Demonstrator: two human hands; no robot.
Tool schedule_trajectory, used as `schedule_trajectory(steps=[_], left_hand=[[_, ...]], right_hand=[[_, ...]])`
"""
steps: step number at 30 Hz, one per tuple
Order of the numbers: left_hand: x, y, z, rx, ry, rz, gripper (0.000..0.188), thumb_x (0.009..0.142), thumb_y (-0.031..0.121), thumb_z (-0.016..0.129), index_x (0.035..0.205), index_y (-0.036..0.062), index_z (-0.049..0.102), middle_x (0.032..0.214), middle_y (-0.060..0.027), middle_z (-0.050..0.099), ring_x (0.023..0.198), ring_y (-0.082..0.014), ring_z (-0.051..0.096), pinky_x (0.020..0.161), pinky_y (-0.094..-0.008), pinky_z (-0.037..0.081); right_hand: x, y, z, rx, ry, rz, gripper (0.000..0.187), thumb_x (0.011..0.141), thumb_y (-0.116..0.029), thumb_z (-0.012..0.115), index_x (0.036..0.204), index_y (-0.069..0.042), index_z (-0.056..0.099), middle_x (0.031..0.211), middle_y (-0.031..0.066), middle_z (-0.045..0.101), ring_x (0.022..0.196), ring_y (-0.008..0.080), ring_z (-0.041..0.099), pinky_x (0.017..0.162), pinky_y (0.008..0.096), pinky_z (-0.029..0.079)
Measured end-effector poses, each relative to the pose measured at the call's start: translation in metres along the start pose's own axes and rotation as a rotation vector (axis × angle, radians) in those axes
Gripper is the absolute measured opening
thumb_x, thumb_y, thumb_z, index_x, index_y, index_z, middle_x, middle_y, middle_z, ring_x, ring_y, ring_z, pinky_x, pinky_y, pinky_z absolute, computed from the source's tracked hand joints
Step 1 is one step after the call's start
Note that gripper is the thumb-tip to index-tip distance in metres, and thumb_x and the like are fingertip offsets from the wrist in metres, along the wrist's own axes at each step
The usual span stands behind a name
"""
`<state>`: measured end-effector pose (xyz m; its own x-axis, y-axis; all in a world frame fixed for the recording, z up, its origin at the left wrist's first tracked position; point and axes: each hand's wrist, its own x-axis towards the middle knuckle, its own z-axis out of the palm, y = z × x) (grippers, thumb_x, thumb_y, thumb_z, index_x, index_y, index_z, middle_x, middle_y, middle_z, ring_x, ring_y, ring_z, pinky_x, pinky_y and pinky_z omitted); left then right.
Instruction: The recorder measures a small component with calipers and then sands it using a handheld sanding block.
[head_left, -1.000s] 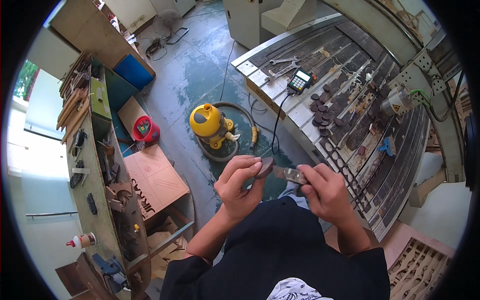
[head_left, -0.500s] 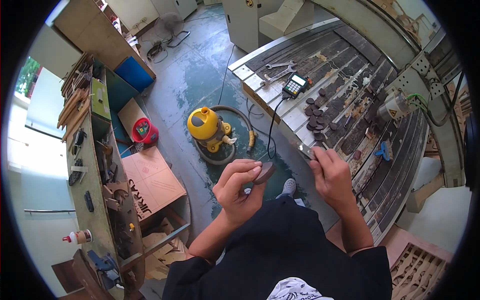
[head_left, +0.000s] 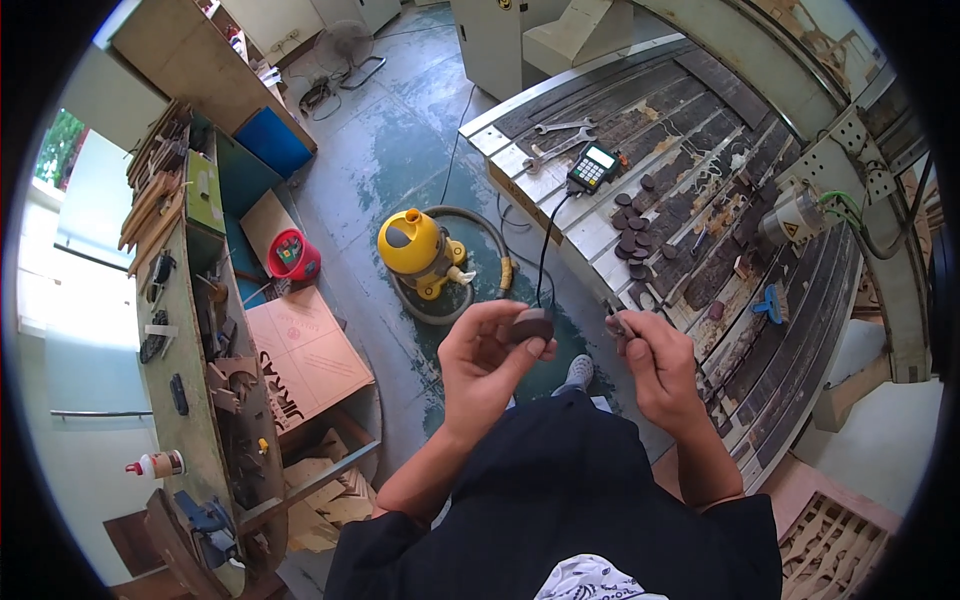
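My left hand (head_left: 478, 368) pinches a dark brown round disc (head_left: 532, 324) between thumb and fingers, in front of my body. To its right, my right hand (head_left: 662, 368) is closed on a small flat metal tool (head_left: 613, 314). Its tip points away from me, and most of it is hidden in the fingers, so I cannot tell its kind. Disc and tool are apart. Beyond my right hand, several similar brown discs (head_left: 632, 243) lie on the slotted machine bed (head_left: 585, 240).
On the bed are wrenches (head_left: 565, 143), a keypad controller (head_left: 592, 168) with a hanging cable, a blue brush (head_left: 770, 305) and wood scraps. A spindle (head_left: 795, 213) stands over it. A yellow vacuum cleaner (head_left: 412, 245), a red bucket (head_left: 293, 257) and a cluttered workbench (head_left: 165, 345) are to the left.
My left hand has turned the disc and moved it slightly right and up. My right hand has tilted the metal tool, which now shows less of its flat side.
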<state>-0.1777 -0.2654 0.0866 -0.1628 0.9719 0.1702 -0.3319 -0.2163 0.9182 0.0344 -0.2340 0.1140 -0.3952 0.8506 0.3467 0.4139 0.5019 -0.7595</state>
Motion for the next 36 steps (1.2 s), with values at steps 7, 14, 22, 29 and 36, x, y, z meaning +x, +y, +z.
schedule_trajectory(steps=[7,14,22,29,36], left_hand=[[0.009,0.005,0.001,-0.385,-0.123,-0.343,0.039,0.091,0.002,0.063,0.129,-0.0013,0.050,0.100,-0.0140,0.064,0.088,-0.0235,0.068,0.074,-0.0324,0.058],[0.009,0.009,0.004,-0.555,-0.149,-0.463,0.041,0.092,0.005,0.063,0.131,0.0005,0.050,0.100,-0.0103,0.062,0.086,-0.0170,0.063,0.071,-0.0278,0.050],[0.006,0.005,0.003,-0.541,-0.168,-0.472,0.039,0.094,0.008,0.064,0.129,-0.0025,0.052,0.100,-0.0078,0.063,0.085,-0.0145,0.061,0.071,-0.0256,0.047],[0.006,0.007,0.005,-0.563,-0.173,-0.476,0.035,0.096,0.009,0.061,0.127,-0.0044,0.055,0.100,-0.0084,0.064,0.084,-0.0139,0.060,0.071,-0.0256,0.046],[0.007,0.004,0.005,-0.573,-0.211,-0.452,0.036,0.096,0.010,0.061,0.128,-0.0059,0.054,0.100,-0.0080,0.064,0.084,-0.0134,0.059,0.070,-0.0250,0.046]], right_hand=[[-0.003,0.012,0.006,0.197,-0.003,0.135,0.029,0.102,-0.021,0.050,0.111,0.005,0.060,0.083,0.0122,0.059,0.068,0.0201,0.057,0.062,0.0306,0.045],[0.006,0.009,-0.005,0.109,-0.069,-0.025,0.026,0.091,-0.005,0.059,0.115,0.004,0.059,0.089,0.0162,0.059,0.075,0.0298,0.061,0.066,0.0351,0.048],[0.009,0.003,-0.011,-0.013,-0.120,-0.125,0.032,0.086,-0.004,0.064,0.116,0.004,0.060,0.091,0.0169,0.061,0.076,0.0328,0.062,0.067,0.0391,0.050],[0.006,0.007,-0.013,-0.077,-0.112,-0.155,0.030,0.093,-0.014,0.059,0.118,0.003,0.061,0.091,0.0168,0.060,0.072,0.0294,0.060,0.065,0.0370,0.048],[0.003,0.004,-0.015,-0.118,-0.106,-0.117,0.036,0.080,-0.005,0.068,0.115,0.001,0.063,0.093,0.0137,0.062,0.077,0.0301,0.063,0.066,0.0393,0.048]])
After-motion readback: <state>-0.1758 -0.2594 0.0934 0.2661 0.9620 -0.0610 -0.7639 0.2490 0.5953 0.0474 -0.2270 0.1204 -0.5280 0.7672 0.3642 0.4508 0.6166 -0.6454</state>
